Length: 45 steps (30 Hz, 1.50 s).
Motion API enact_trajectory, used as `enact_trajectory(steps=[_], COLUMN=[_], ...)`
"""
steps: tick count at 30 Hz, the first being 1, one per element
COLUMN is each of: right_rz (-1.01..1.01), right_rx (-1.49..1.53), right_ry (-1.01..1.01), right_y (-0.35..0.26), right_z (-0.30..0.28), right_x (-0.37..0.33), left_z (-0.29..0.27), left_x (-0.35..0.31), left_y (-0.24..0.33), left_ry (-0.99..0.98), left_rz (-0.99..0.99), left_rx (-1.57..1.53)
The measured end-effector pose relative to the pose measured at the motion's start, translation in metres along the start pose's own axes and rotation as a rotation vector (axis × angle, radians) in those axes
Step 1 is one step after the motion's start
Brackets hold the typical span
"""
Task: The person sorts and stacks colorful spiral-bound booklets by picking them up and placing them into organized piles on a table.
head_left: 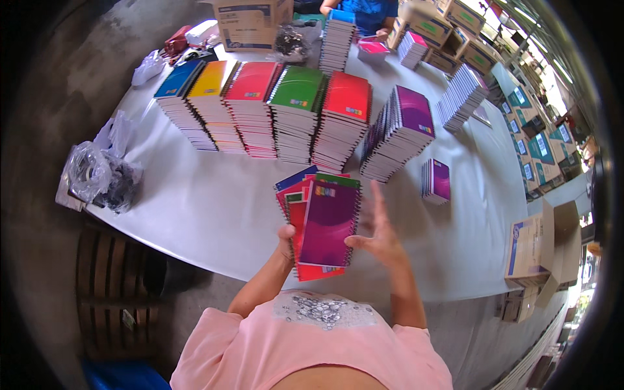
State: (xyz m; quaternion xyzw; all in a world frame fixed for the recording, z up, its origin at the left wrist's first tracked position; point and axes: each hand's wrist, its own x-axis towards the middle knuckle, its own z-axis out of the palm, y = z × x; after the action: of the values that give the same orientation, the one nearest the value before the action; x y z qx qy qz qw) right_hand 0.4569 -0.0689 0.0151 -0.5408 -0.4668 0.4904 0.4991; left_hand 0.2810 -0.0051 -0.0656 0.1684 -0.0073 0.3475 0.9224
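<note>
A loose, fanned stack of spiral notebooks is in front of my chest, a purple notebook (330, 224) on top and red, green, pink and blue covers showing from beneath. My left hand (286, 242) grips the stack by its left edge; most of its fingers are hidden under the notebooks. On the other side, my right hand (382, 235) is open, its fingers stretched forward and its thumb touching the purple notebook's right edge. Beyond stand tall piles of blue (181, 79), yellow (209, 79), pink (250, 81), green (297, 88), red (348, 96) and purple notebooks (411, 112).
A short purple pile (440, 182) stands right on the white-covered table (214, 214). Clear plastic wrapping (97, 170) lies at the left edge. Cardboard boxes (250, 25) stand at the back, and an open carton (533, 244) is at right. Another person (370, 16) is across the table.
</note>
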Motion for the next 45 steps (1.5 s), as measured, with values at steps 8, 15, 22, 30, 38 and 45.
enact_trajectory(steps=[8,15,22,30,38,45], right_rz=[-0.104,-0.265,-0.177,-0.16,-0.177,0.025], right_rx=[0.235,-0.155,-0.01,-0.008,-0.361,0.292], right_ry=[0.163,0.14,0.156,0.186,0.186,0.192], right_y=[0.078,0.156,0.151,0.174,0.175,0.124], right_z=[-0.027,-0.049,-0.038,-0.032,-0.043,-0.039], right_x=[-0.016,-0.026,-0.019,-0.01,-0.02,-0.042], left_z=[-0.014,-0.05,-0.06,-0.07,-0.071,-0.048], left_x=[0.043,0.036,0.037,0.031,0.034,0.051], left_y=[-0.004,-0.053,-0.072,-0.068,-0.058,-0.05], left_ry=[-0.04,0.067,0.111,0.141,0.145,0.129], left_rz=[0.087,0.083,0.367,0.088,-0.01,-0.163], left_rx=[1.25,1.158,1.147,1.446,1.348,1.444])
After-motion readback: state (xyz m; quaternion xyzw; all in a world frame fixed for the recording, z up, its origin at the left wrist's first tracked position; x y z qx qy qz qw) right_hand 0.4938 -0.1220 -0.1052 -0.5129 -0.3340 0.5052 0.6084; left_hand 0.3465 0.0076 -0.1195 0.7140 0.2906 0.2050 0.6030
